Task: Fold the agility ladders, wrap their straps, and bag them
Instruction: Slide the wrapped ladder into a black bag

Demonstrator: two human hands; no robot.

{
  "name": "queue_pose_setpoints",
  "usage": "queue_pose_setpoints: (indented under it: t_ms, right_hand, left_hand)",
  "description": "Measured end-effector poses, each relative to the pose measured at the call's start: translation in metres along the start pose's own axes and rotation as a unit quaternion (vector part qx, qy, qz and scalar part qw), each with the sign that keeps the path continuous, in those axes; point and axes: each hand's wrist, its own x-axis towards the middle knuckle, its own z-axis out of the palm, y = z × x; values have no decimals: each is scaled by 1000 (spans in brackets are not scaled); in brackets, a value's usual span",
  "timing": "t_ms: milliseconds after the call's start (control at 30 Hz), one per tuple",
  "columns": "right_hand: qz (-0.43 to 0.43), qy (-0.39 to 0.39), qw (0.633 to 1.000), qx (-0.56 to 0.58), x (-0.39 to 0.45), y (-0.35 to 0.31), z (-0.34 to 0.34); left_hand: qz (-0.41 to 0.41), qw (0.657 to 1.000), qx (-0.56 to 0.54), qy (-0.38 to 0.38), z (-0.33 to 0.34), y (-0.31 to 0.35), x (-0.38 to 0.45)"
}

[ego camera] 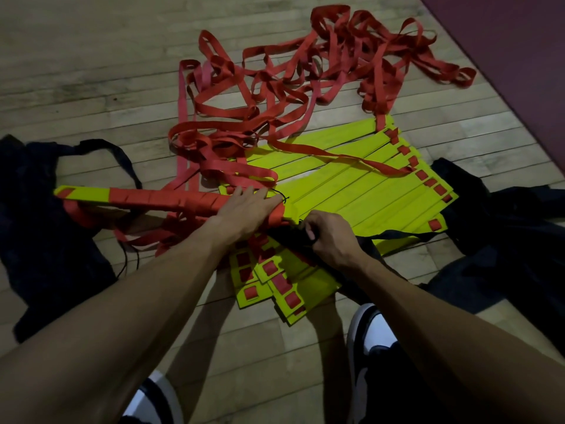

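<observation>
A folded ladder bundle [146,198], yellow rungs wrapped in red strap, lies across the floor at the left. My left hand [244,209] grips its right end. My right hand [324,237] pinches the edge of a black bag [382,249] right beside that end. A second ladder's yellow rungs [351,185] lie fanned out flat behind my hands. Its loose red straps [305,75] sprawl in a tangle further back. More yellow rung ends [275,286] stick out below my wrists.
Another black bag [46,224] lies crumpled at the left, with a thin black cord beside it. Dark fabric [504,240] spreads at the right. My shoes [373,332] stand on the wooden floor. A dark red mat [519,56] borders the top right.
</observation>
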Motion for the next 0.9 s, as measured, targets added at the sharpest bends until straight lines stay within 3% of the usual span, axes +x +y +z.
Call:
queue_pose_setpoints:
  t_ms: [333, 433, 767, 900]
  right_hand:
    - [75, -98, 992, -24, -7, 12, 4]
    - [48, -97, 990, -85, -9, 13, 1]
    - [22, -70, 996, -48, -11, 9, -6]
    - [10, -38, 999, -1, -8, 2, -6]
  left_hand:
    - [-7, 999, 24, -43, 4, 7, 5]
    - [2, 997, 55, -52, 7, 18, 9]
    - [-11, 987, 148, -58, 2, 32, 15]
    - [20, 985, 161, -62, 4, 54, 20]
